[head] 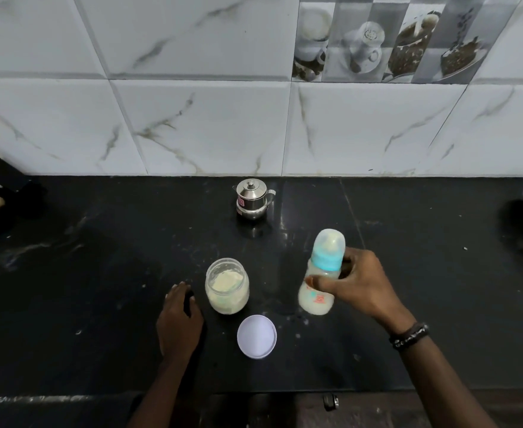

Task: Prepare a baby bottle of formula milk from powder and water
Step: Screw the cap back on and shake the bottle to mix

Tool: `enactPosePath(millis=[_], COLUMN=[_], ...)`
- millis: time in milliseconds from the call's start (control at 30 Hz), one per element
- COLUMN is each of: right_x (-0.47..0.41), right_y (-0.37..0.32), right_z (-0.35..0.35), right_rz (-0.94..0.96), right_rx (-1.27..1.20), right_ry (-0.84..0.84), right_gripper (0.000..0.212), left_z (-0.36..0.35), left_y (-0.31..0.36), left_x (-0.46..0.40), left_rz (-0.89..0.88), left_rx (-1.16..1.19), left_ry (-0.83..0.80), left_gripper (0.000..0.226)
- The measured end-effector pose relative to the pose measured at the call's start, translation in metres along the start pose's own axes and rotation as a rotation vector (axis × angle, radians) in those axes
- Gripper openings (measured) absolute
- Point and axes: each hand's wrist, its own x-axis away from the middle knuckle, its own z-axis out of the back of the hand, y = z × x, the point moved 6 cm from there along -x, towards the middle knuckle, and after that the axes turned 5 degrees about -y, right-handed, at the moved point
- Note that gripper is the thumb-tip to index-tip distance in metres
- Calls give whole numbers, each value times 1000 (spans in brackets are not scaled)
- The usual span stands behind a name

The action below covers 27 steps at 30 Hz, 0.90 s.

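Two bare forearms are reaching up from the bottom edge of the frame over a black stone counter. Nearest the camera among the loose items, a round white lid is lying flat on the counter, low and centre, touching nothing.

Just left of it, the left hand is resting palm down on the counter with its fingers loosely curled and holding nothing; its fingertips are sitting just beside the powder jar without clearly touching it. A clear, lidless powder jar is standing upright above the lid, part filled with pale yellow formula powder that is also clinging to its inner wall.

Right of centre, the right hand, with a dark beaded bracelet at the wrist, is gripping the baby bottle around its middle, thumb in front and fingers wrapping behind. The bottle is tilting with its top leaning toward the upper right; it is carrying a blue collar, a nipple and a clear cap, and milky white liquid is filling its lower body. Whether its base is touching the counter cannot be told.

Farther back, near the wall, a small steel pot with a knobbed lid and a spout is standing alone. Behind it, white marble-patterned tiles are covering the wall, with a printed tile of cups and coffee at the upper right.
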Motion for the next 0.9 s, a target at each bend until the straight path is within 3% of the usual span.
enactPosePath(millis=[67, 167, 200, 267, 333, 400, 467, 533, 600, 667, 767, 833, 900], right_x=[2, 0, 1, 2, 2, -1, 1, 5, 4, 3, 5, 5, 0], right_y=[-7, -2, -1, 1, -1, 3, 9, 7, 4, 6, 10, 3, 7], right_z=[2, 10, 7, 1, 7, 13, 10, 4, 9, 12, -1, 2, 10], right_rz=[77, -42, -92, -9, 42, -50, -111, -19, 0, -80, -70, 8, -64], right_rx=[-36, 122, 95, 102, 41, 148, 168, 146, 97, 233, 173, 137, 196], right_ry=[56, 145, 103, 34, 86, 135, 71, 7, 94, 139, -16, 32, 101], right_gripper=[27, 36, 39, 38, 36, 38, 41, 37, 36, 41, 36, 30, 37], left_z=[-1, -1, 0, 2, 0, 0, 1, 1, 0, 1, 2, 0, 0], left_y=[1, 1, 1, 2, 3, 4, 3, 3, 3, 2, 2, 3, 4], left_x=[-2, 0, 0, 0, 1, 1, 1, 0, 1, 2, 1, 1, 2], left_rz=[-1, 14, 9, 0, 1, 11, 13, 12, 19, 28, 18, 19, 26], left_rx=[-2, -8, -4, 5, 10, 11, 13, 13, 7, 0, 2, 4, 2], left_ry=[-9, -12, -6, 3, -2, -5, 0, -2, -13, -16, -9, -17, -19], left_gripper=[33, 32, 32, 32, 32, 32, 32, 33, 33, 33, 34, 34, 34])
